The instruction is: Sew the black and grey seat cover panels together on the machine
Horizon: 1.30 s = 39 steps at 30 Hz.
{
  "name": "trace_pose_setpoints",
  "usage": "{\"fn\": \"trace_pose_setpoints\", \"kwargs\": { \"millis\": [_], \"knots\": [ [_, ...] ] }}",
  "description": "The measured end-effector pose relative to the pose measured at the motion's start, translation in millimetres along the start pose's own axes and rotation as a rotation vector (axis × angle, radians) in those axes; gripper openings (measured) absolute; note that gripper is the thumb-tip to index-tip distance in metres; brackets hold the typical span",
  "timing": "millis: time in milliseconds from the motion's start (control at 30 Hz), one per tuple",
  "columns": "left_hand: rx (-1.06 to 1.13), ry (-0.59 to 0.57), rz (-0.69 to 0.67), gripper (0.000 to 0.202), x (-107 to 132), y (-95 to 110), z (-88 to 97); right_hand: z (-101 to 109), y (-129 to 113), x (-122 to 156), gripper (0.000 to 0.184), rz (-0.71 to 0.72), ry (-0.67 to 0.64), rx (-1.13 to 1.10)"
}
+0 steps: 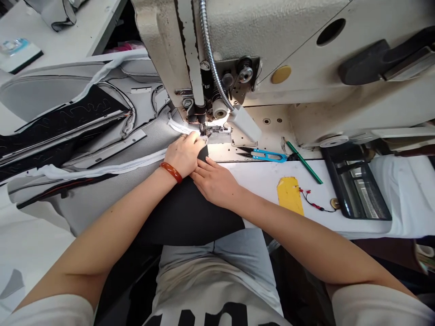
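My left hand (pixel 183 155), with a reddish-brown bangle (pixel 171 172) at its wrist, is just in front of the sewing machine's presser foot (pixel 203 128). Its bent fingers are closed on the edge of the fabric piece (pixel 190 213), whose black side faces up here; the fingertips are partly hidden. Flat on the same fabric lies my right hand (pixel 217 183), fingers stretched out, its tips touching the left hand. Grey mesh fabric (pixel 136 156) with a white edging strip (pixel 136 167) spreads leftward from the needle. The black fabric hangs over the table's front edge towards my lap.
The sewing machine (pixel 272 54) rises over the hands, its lamp (pixel 244 122) close by. Right of them lie blue thread snips (pixel 268 155), a green pen (pixel 304 162), a yellow tag (pixel 290 194), a beaded cord (pixel 316 206) and a black tray (pixel 360 185). Sewn grey panels (pixel 78 77) fill the left.
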<state>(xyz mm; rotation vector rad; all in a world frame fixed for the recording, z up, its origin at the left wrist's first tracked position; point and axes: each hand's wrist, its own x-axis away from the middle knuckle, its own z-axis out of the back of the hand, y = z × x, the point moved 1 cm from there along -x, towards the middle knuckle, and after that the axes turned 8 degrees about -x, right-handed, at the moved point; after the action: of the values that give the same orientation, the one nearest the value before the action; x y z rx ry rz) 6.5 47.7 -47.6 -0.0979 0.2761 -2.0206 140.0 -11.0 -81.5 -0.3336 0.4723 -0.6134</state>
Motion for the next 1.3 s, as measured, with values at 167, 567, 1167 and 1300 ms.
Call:
{"fn": "trace_pose_setpoints", "kwargs": {
  "millis": [167, 567, 1167, 1300],
  "knots": [
    [0.056, 0.056, 0.001, 0.036, 1.3, -3.8, 0.8, -4.2, 0.3, 2.7, 0.038, -0.002, 0.005, 0.049],
    [-0.106, -0.242, -0.096, 0.047, 0.3, -5.0, 37.5, -14.9, -33.2, -52.3, 0.033, 0.023, -0.192, 0.015],
    [-0.141, -0.172, 0.083, 0.071, 22.7, 26.5, 20.4, -10.0, -40.0, 12.0, 0.039, 0.215, -0.12, -0.118],
    [-0.139, -0.144, 0.092, 0.059, 23.3, 29.2, 18.8, -8.5, -39.8, 13.1, 0.035, 0.201, -0.136, -0.13]
  ]
}}
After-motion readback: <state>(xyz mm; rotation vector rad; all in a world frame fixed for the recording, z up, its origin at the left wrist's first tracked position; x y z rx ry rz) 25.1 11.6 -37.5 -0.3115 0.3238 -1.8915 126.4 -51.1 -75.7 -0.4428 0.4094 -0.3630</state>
